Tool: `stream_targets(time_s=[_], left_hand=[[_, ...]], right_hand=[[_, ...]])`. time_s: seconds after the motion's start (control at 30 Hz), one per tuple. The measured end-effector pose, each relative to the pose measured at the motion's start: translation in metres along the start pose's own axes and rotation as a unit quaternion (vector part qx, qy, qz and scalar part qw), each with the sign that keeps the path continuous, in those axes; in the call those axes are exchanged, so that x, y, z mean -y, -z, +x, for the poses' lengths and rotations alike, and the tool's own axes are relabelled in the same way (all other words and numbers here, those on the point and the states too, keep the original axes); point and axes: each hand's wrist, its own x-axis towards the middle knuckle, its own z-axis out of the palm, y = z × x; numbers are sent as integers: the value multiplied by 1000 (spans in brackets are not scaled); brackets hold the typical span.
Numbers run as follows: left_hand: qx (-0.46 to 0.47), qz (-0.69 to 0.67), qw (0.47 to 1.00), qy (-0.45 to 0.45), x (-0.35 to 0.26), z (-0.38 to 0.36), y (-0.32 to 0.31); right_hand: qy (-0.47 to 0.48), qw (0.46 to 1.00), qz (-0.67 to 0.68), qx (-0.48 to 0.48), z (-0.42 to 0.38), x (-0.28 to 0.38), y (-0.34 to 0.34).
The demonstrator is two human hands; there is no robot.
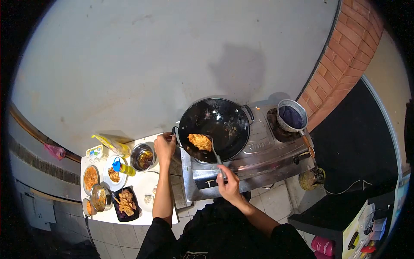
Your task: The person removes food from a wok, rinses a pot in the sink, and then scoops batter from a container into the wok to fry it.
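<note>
A black two-handled wok (235,144) sits on the steel gas stove (261,142), its inside dark and shiny. My left hand (164,149) is closed at the wok's left side handle. In my right hand (230,185) is the handle of a metal spatula (216,155), which reaches into the wok from the front. A clump of orange-brown fried food (200,142) lies at the spatula's head, in the left part of the wok. That food partly hides the spatula's head.
Right of the wok, a small saucepan (292,115) with dark contents stands on the other burner. On the white side table (142,216) at left are a metal bowl (143,156), a black tray of food (126,203), a white plate (122,183) and a blue-capped yellow bottle (124,167).
</note>
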Motion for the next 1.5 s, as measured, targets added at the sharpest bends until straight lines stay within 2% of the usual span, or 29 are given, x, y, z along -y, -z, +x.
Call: stream_targets(time_s=[0.17,0.23,0.5,0.73,0.83,0.93,1.03,1.07,1.2,1.37,1.47,1.5], left_hand=[[9,-15,1000,8,5,-1,-1],[7,-14,1000,10,3,-5,2],[4,-26,999,35,3,-10,2],[-57,-38,997,26,0,-19,7],[-54,-65,996,25,-5,-28,18],[-48,-97,994,23,17,-35,14],[-103,-87,990,-48,33,-51,15],[-70,-121,990,2,37,-58,20],[-57,-195,975,94,58,-92,36],[-31,-217,962,165,79,-130,90],[-2,-226,957,185,123,-148,120],[-27,-240,953,183,129,-152,134]], right_hand=[[-46,997,50,-29,16,-17,1],[-100,987,117,-42,26,-5,5],[-177,955,215,-100,47,-13,11],[-177,950,235,-104,55,-11,20],[-176,950,234,-110,62,-7,32],[-176,942,252,-132,74,1,40],[-169,939,271,-130,83,12,51],[-162,942,263,-131,86,17,54],[-135,943,277,-127,88,39,53],[-138,939,302,-85,87,74,11],[-143,935,318,-62,78,87,-33],[-159,927,334,-62,72,90,-52]])
